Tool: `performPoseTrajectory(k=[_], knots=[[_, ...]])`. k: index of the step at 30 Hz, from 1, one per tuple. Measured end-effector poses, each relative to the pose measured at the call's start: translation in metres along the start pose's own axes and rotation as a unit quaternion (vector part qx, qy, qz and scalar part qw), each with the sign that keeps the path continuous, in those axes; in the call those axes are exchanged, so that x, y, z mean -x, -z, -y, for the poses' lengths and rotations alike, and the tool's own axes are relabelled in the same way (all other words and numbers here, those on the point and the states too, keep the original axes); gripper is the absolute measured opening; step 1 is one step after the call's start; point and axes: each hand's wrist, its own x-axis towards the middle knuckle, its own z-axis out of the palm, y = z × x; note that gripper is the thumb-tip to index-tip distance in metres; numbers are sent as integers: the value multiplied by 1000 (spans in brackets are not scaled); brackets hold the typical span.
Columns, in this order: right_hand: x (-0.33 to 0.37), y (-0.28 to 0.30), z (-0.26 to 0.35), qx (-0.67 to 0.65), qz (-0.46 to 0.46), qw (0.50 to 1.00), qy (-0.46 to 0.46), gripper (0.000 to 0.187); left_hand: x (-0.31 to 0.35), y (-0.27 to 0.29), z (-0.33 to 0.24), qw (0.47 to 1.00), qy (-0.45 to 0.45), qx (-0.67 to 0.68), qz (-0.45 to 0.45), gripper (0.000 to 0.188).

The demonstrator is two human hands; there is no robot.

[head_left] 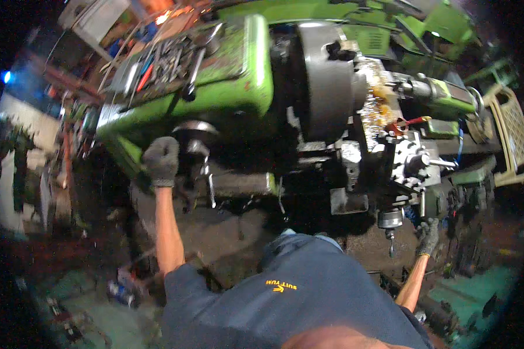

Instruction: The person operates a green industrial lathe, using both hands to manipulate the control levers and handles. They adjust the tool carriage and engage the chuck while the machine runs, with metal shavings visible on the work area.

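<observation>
I've got the green lathe across the front, its underside lost in shadow. L hand, gray gloved, looks curled just L of the round dial; palm's hidden, so can't tell if it grips anything. R hand, also gloved, is small & blurry, near the lower end of a metal lever; can't tell if it's wide, narrow or touching. R upper arm's hidden by the dark shirt. Chuck is dark, w/ glinting shavings to its R covering what's under. Tools atop the lathe overlap, hard to sort.
</observation>
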Motion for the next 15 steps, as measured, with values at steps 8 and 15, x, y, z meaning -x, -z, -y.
performPoseTrajectory(k=[8,15], knots=[[69,32,-103,-264,-43,956,-124,36,-138,-124,-117,856,-289,382,-198,22],[28,54,-111,-212,35,969,-122,30,-104,-124,-201,907,-279,64,-309,16]])
